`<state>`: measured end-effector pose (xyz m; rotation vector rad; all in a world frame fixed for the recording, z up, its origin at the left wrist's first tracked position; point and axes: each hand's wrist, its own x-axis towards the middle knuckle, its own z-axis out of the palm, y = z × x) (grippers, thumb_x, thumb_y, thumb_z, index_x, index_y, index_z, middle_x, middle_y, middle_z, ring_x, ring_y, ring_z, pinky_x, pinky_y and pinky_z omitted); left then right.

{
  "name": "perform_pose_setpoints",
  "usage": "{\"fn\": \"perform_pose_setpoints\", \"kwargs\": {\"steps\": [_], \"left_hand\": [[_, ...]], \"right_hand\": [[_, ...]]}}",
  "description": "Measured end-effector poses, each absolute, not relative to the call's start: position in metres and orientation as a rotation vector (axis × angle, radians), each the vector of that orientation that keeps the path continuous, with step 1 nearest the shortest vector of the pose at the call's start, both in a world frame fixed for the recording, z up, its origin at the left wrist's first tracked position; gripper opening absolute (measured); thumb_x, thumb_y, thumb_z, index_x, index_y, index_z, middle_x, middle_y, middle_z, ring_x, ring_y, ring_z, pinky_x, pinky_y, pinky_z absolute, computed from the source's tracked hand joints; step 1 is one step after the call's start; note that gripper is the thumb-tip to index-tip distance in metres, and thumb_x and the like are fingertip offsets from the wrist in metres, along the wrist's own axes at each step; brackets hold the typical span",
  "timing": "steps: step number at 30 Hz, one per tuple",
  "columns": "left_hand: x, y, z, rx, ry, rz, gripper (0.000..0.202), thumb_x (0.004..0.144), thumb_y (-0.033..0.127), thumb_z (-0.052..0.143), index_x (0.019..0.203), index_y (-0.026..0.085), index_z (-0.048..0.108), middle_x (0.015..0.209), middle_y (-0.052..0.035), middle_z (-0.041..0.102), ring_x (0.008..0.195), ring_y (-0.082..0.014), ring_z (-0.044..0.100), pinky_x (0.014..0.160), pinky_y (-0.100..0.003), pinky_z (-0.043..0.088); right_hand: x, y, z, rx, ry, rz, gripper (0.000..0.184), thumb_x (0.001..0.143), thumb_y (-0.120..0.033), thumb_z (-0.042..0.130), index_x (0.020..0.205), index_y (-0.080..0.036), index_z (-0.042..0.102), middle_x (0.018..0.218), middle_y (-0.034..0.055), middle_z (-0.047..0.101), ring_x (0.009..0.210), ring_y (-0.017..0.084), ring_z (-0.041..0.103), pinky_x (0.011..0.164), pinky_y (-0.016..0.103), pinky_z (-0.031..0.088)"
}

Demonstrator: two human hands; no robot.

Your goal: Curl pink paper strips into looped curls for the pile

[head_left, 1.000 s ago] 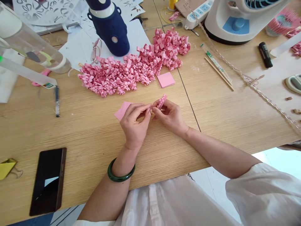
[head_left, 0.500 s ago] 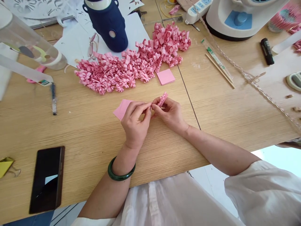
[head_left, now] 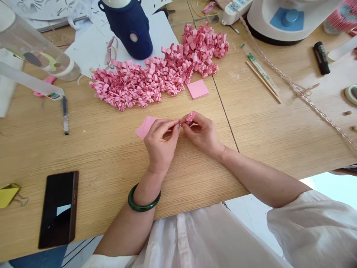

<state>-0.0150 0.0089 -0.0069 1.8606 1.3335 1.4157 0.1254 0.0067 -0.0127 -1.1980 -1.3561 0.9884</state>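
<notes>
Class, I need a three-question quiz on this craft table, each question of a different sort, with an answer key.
1. True or false: both the left hand and the right hand grip the small curled pink paper piece.
2. Which lies nearest the pile of pink paper curls? A) the black phone B) the flat pink paper square C) the black marker
3. Fill in: the left wrist wears a green ____.

Key: 1 true; 2 B; 3 bangle.
</notes>
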Motion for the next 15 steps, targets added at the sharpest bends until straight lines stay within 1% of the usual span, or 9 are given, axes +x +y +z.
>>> {"fn": "perform_pose_setpoints", "kwargs": {"steps": [5, 8, 11, 15], "left_hand": [[-0.0156, 0.0100, -0.0079, 1.828, 1.338, 1.401, 0.015, 0.086, 0.012, 0.073, 0.091, 0.023, 0.081, 0.088, -0.0011, 0.075, 0.081, -0.0111, 0.069, 0.072, -0.020, 0.059], [-0.0156, 0.0102, -0.0081, 1.760, 1.326, 1.370, 0.013, 0.085, 0.012, 0.073, 0.090, 0.021, 0.081, 0.088, -0.0017, 0.075, 0.080, -0.0107, 0.069, 0.069, -0.019, 0.059], [-0.0154, 0.0104, -0.0081, 1.686, 1.342, 1.363, 0.011, 0.084, 0.013, 0.073, 0.088, 0.021, 0.080, 0.087, -0.0014, 0.075, 0.078, -0.0105, 0.069, 0.066, -0.018, 0.059], [-0.0153, 0.0108, -0.0076, 1.697, 1.409, 1.376, 0.011, 0.083, 0.011, 0.071, 0.084, 0.020, 0.077, 0.087, -0.0008, 0.075, 0.080, -0.0105, 0.069, 0.069, -0.019, 0.059]], "right_hand": [[0.1269, 0.0069, -0.0143, -1.209, -1.465, 0.842, 0.013, 0.092, -0.020, 0.055, 0.080, -0.021, 0.058, 0.084, 0.0012, 0.060, 0.076, 0.012, 0.057, 0.067, 0.025, 0.052], [0.1273, 0.0068, -0.0135, -1.205, -1.508, 0.785, 0.016, 0.093, -0.019, 0.055, 0.077, -0.020, 0.057, 0.082, 0.0015, 0.060, 0.075, 0.012, 0.057, 0.065, 0.025, 0.049], [0.1263, 0.0068, -0.0138, -1.208, -1.468, 0.850, 0.014, 0.093, -0.022, 0.056, 0.079, -0.020, 0.058, 0.084, 0.0015, 0.061, 0.075, 0.011, 0.057, 0.066, 0.025, 0.051], [0.1235, 0.0077, -0.0159, -1.226, -1.330, 1.024, 0.006, 0.090, -0.023, 0.060, 0.085, -0.020, 0.059, 0.084, 0.0001, 0.061, 0.074, 0.011, 0.058, 0.070, 0.026, 0.056]]}}
